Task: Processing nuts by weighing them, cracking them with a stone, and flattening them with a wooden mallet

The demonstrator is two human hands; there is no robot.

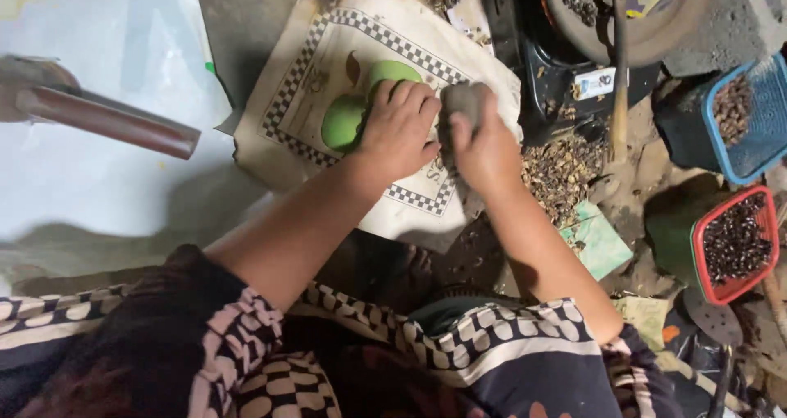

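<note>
A grey, rounded stone [466, 102] is sitting in the person's right hand [485, 149], which is gripping it from below and behind with the fingers curled tight around it, so only the top of the stone is showing above the knuckles. The stone is hovering just over the upper right part of a cream cloth bag with a black-and-white checked border and a print of two green fruits [328, 65], which is lying flat on the ground in front of the person. The left hand [399, 129] is pressing palm-down on that bag just beside the right hand, its fingers bent and bunched over the printed green fruit; whether something small is being pinned beneath them cannot be told.

To the right of the bag, a heap of brown shell fragments [561, 168] is lying on the dirt. Beyond it, a blue plastic basket [758, 123] is holding brownish pieces, and nearer the person a red-rimmed green basket [735, 242] is holding dark, glossy seeds. A long wooden stick [620, 82] is leaning across a black container [557, 82] at the top, under a round metal pan [648, 16]. At the far left, a reddish-brown cylindrical handle [106, 121] is resting on a pale sheet [98, 180]. The person's patterned black, white and pink sleeves [246, 336] are filling the lower edge of the view.
</note>
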